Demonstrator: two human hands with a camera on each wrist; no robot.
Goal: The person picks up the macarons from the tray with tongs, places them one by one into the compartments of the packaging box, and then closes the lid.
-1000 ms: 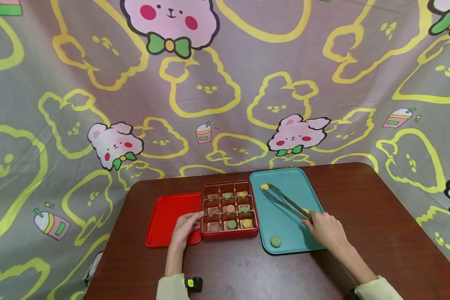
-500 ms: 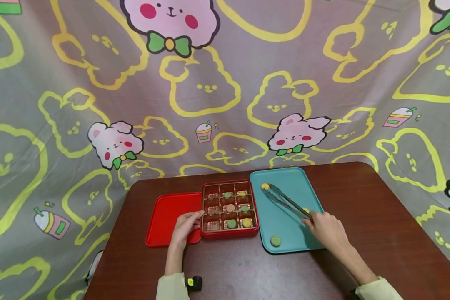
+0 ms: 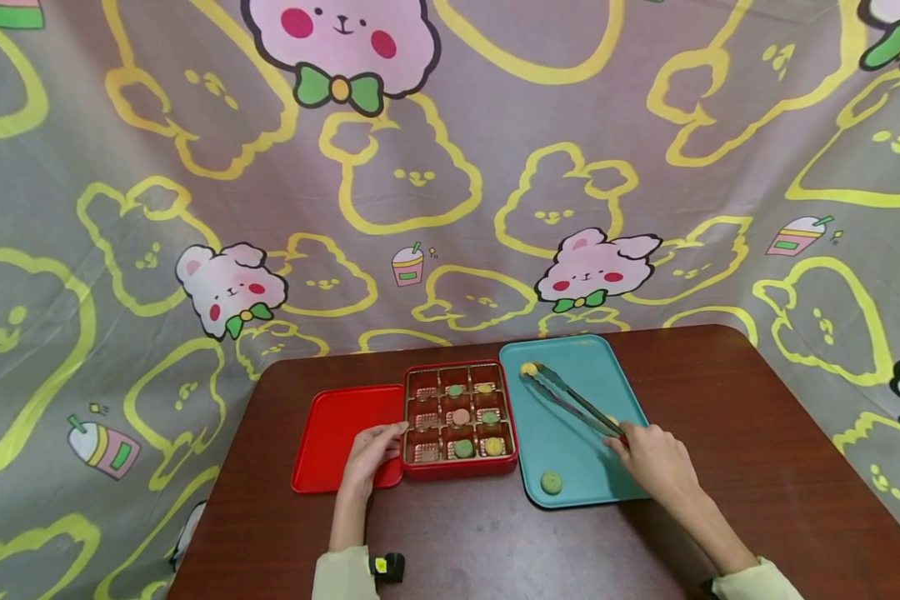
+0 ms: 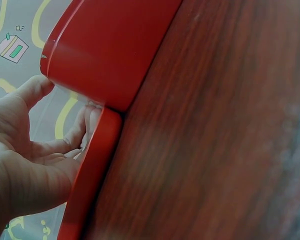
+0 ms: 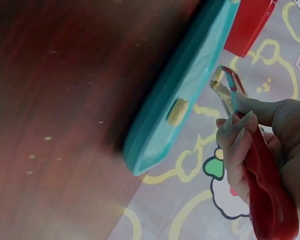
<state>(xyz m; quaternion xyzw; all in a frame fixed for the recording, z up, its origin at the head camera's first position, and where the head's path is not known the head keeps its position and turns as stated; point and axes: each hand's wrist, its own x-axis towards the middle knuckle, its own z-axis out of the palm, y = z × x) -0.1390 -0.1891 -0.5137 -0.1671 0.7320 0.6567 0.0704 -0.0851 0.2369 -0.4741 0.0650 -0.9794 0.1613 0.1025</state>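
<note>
My right hand [image 3: 656,462] holds a pair of tongs [image 3: 577,398] by their red handle [image 5: 270,195]. At the tongs' tips is a yellow macaron-like cookie [image 3: 528,369], over the far left of the teal tray [image 3: 562,446]; in the right wrist view it sits between the tips. My left hand [image 3: 371,454] touches the left side of the red box [image 3: 461,472], its fingers loosely bent in the left wrist view. Inside the box is a divided insert with green, yellow and pink cookies in its middle and right columns. The left column holds no cookies.
A green cookie [image 3: 551,482] lies in the tray's near left corner. Another yellow cookie [image 5: 178,112] lies near the tray's right side, partly hidden by the tongs in the head view. The red lid [image 3: 337,437] lies flat left of the box on the brown table [image 3: 487,542].
The tongs' tips and the yellow cookie have shifted very slightly toward the tray's far edge. My left hand and the box have stayed in place.
</note>
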